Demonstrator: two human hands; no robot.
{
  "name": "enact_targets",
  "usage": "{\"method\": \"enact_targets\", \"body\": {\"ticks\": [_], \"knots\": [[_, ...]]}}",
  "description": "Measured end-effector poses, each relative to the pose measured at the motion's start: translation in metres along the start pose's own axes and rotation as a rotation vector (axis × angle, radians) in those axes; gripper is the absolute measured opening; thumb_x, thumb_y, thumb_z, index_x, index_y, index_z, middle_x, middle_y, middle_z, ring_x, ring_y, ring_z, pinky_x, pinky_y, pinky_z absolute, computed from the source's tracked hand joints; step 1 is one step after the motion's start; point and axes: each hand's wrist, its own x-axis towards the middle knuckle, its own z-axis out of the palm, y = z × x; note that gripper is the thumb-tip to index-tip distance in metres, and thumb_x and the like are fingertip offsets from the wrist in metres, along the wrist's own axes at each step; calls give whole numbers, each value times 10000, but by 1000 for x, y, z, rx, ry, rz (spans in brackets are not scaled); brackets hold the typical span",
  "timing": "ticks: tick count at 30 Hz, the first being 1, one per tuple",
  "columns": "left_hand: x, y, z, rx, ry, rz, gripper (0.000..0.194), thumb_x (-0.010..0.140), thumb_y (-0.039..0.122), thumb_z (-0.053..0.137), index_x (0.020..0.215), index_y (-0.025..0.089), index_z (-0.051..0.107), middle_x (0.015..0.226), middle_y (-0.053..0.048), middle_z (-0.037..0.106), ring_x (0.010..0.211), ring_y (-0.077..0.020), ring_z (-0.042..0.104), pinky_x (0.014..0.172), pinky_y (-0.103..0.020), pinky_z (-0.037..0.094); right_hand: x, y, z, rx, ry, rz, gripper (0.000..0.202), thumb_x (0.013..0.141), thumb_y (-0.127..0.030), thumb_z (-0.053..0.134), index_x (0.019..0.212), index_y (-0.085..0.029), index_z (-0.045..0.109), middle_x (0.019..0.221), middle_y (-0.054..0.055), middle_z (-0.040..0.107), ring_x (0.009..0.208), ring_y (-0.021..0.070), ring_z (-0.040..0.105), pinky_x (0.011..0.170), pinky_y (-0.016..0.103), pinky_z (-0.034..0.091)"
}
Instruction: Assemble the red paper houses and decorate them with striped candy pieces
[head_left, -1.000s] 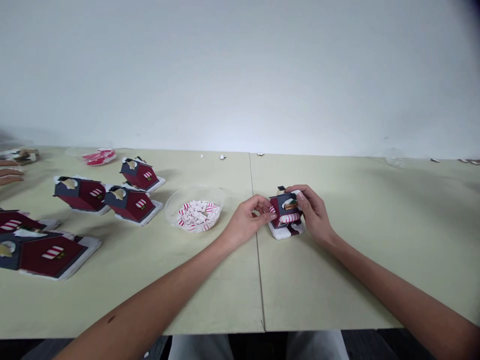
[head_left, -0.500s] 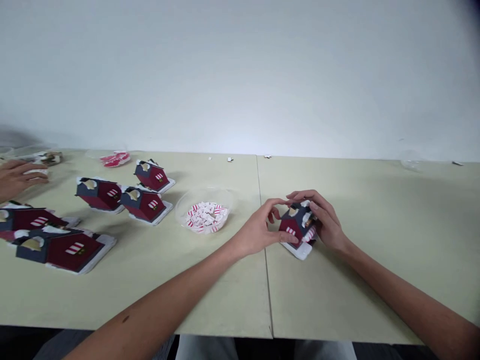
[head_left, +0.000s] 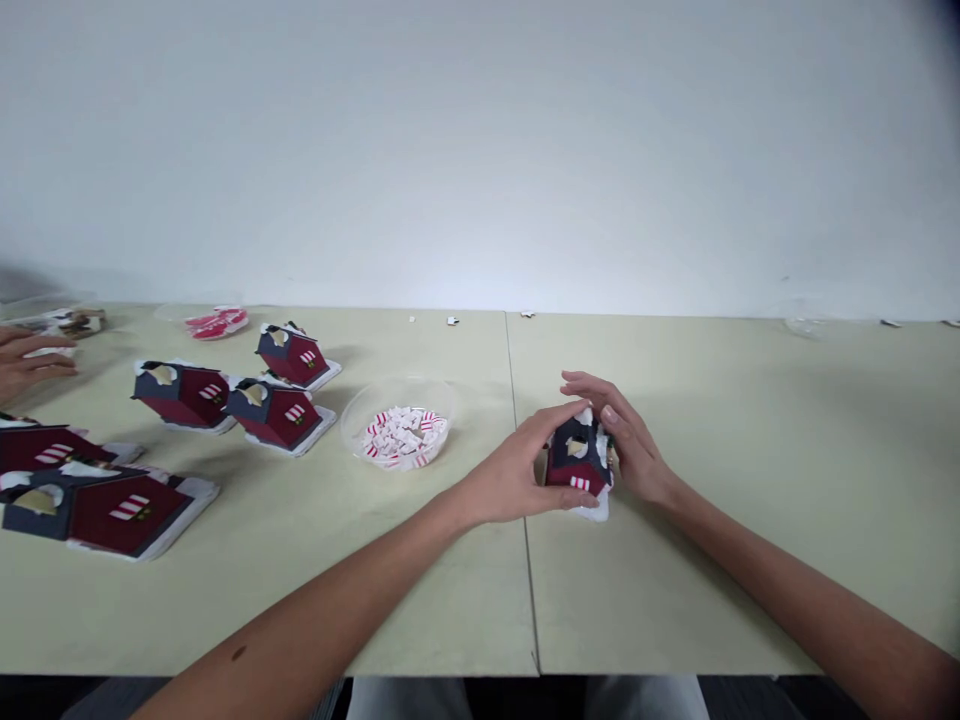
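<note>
A small miniature house [head_left: 576, 458] with dark red walls, a grey roof, white snow trim and a white base stands just right of the table seam. My left hand [head_left: 517, 465] is closed around its left side, thumb across the striped window side and fingers at the back of the roof. Against the right side rests my right hand [head_left: 634, 445], its thumb by the snowy roof edge and its fingers reaching behind the house. The house's right face is mostly hidden by that hand. Left of my hands sits a clear bowl [head_left: 352, 440] of red-and-white striped pieces [head_left: 405, 435].
Several similar houses stand on the left, one house [head_left: 281, 415] close to the bowl. Another person's hand [head_left: 30, 365] is at the far left. Behind are red-and-white pieces [head_left: 217, 322] in a clear container. Small scraps [head_left: 452, 321] lie along the wall.
The house has turned, bringing its roof and striped window side more toward me. My right hand has shifted slightly back along it. The view has shifted a little to the right.
</note>
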Motion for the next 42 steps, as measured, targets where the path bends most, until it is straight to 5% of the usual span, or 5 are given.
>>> {"method": "enact_targets", "body": {"ticks": [4, 11, 25, 42], "knots": [[1, -1, -1, 10, 133, -27, 840, 775, 444, 806, 1494, 345, 383, 1539, -86, 434, 1373, -290, 466, 1130, -430, 414, 3, 3, -5, -82, 120, -102, 404, 1017, -568, 390, 1167, -270, 618, 1267, 89, 596, 1217, 276, 552, 1028, 460, 474], [4, -4, -5, 41, 249, -69, 805, 798, 455, 782, 1477, 300, 377, 1530, -91, 428, 1382, -266, 452, 1115, -382, 423, 7, 3, -7, -210, 45, -144, 293, 983, -447, 558, 1222, -286, 609, 1268, 84, 595, 1194, 258, 558, 961, 426, 498], [5, -9, -6, 111, 265, -54, 824, 796, 483, 776, 1487, 308, 361, 1521, -88, 432, 1375, -259, 449, 1122, -381, 415, 5, 2, 0, -156, 74, -72, 285, 987, -446, 559, 1200, -266, 619, 1171, 62, 661, 1058, 218, 628, 947, 398, 521], [4, -15, -5, 153, 219, 30, 754, 859, 445, 716, 1506, 342, 344, 1494, -91, 406, 1413, -266, 384, 1214, -441, 335, -3, 10, 14, -36, 92, 72, 349, 994, -488, 533, 1273, -285, 583, 1242, 65, 627, 1128, 217, 601, 942, 376, 543]]}}
